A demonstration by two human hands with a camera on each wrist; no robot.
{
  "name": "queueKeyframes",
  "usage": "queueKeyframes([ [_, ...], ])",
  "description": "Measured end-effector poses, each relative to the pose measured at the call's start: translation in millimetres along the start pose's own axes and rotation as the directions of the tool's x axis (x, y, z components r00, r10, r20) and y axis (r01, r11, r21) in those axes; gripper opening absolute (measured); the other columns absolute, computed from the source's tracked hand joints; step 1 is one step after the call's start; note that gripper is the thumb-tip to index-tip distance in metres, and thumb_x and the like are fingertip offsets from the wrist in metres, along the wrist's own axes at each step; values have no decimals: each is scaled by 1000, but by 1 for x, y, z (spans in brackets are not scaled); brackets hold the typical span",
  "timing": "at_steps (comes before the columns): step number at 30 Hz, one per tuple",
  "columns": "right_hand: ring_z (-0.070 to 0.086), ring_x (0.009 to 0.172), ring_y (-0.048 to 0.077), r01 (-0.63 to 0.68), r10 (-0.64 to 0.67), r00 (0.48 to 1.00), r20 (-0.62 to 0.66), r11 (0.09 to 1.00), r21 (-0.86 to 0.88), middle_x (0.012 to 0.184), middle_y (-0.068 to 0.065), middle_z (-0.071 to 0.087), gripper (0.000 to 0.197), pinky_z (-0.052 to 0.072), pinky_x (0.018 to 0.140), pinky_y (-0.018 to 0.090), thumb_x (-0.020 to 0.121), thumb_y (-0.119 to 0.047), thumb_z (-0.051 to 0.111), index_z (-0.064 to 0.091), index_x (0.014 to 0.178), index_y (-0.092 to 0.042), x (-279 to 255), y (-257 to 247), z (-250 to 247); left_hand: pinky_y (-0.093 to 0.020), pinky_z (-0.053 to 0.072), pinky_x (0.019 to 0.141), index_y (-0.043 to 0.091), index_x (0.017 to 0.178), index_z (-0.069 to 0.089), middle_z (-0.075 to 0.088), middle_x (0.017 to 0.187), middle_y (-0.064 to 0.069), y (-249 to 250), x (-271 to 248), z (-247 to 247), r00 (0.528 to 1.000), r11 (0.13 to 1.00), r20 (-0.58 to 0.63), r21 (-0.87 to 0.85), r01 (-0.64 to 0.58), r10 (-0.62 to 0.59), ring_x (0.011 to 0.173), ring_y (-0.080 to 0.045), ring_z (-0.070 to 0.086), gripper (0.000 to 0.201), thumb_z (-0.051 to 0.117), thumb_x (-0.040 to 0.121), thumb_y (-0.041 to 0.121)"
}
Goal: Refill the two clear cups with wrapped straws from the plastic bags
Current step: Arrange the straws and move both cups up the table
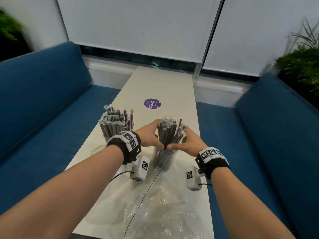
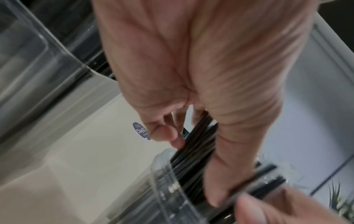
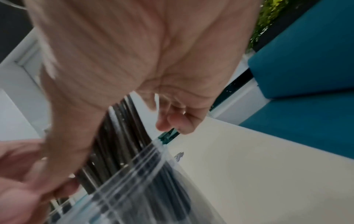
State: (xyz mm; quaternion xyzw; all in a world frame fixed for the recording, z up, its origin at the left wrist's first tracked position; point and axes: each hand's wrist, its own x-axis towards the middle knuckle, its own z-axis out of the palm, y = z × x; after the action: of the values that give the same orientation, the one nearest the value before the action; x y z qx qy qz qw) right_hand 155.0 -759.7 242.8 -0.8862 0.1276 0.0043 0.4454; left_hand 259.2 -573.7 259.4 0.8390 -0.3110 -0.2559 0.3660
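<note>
A bundle of dark wrapped straws (image 1: 170, 133) stands in the nearer clear cup (image 1: 163, 160) at the table's middle. My left hand (image 1: 151, 135) and right hand (image 1: 185, 142) cup the bundle from both sides just above the cup's rim, thumbs meeting in front. In the left wrist view the left hand (image 2: 199, 151) curls round the straws (image 2: 197, 145) above the cup (image 2: 172, 186). In the right wrist view the right hand (image 3: 118, 136) wraps the straws (image 3: 122, 136) over the cup (image 3: 145, 174). A second cup, its lower part hidden by my left wrist, holds straws (image 1: 116, 123) on the left.
Empty clear plastic bags (image 1: 155, 207) lie crumpled on the near end of the white table (image 1: 165, 85). A purple round sticker (image 1: 151, 103) sits further along it. Blue sofas (image 1: 39, 94) flank the table on both sides, with plants (image 1: 300, 64) at the far right.
</note>
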Motion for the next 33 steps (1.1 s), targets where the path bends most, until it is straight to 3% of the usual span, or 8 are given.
queueKeyframes([
  [5,71,95,18,121,-129,987,-100,989,-80,105,-1,76,37,53,79,28,85,-28,82,70,119,-19,11,-15,-8,-41,52,98,19,134,62,70,123,-3,9,6,-3,986,992,-148,-87,-93,80,105,-25,66,45,75,90,20],
  [9,69,85,18,95,-85,979,-183,994,47,116,-6,66,59,51,71,28,81,-24,87,53,130,-23,9,-14,-15,-38,54,79,17,132,54,67,116,-7,6,7,-7,984,984,-177,-179,-13,-20,100,-30,66,43,70,92,16],
  [13,57,127,22,46,-43,997,68,998,-39,149,-1,46,123,46,110,39,64,-19,98,20,159,-26,11,-7,-12,-52,58,92,18,137,37,65,121,-13,-1,1,-4,998,998,11,33,59,-59,105,-32,68,77,82,75,9],
  [16,67,110,21,121,-113,990,85,987,-101,119,0,70,71,52,105,47,72,-17,92,59,134,-21,13,-14,-9,-37,52,95,19,149,33,61,129,-5,5,0,-1,1000,1000,4,23,-17,17,116,-25,61,93,86,74,8],
  [19,71,88,14,172,-173,983,-63,985,-20,96,-5,76,33,58,82,36,81,-22,85,73,111,-22,16,-16,-11,-42,52,100,20,127,59,69,116,-3,11,4,-6,989,997,-133,-49,-67,60,114,-29,65,51,80,81,14],
  [22,69,74,13,144,-126,969,-212,987,75,95,-7,73,35,52,66,28,82,-25,85,67,113,-24,16,-7,-14,-45,53,101,18,131,62,71,117,-5,11,3,-8,984,986,-177,-163,-41,12,112,-30,67,46,75,87,13],
  [26,74,87,17,40,-40,999,-20,999,-4,124,-11,64,81,57,76,31,74,-23,92,48,142,-28,6,0,-11,-42,54,97,20,147,44,62,135,-7,2,-3,-2,993,999,-115,27,25,-22,105,-27,69,75,82,82,19],
  [33,71,84,15,12,-23,998,-65,987,-159,115,0,74,49,49,65,24,81,-30,86,64,124,-24,1,-3,0,-32,46,90,14,143,50,61,141,-11,8,-7,4,988,973,-153,222,62,-28,114,-27,62,70,82,83,32],
])
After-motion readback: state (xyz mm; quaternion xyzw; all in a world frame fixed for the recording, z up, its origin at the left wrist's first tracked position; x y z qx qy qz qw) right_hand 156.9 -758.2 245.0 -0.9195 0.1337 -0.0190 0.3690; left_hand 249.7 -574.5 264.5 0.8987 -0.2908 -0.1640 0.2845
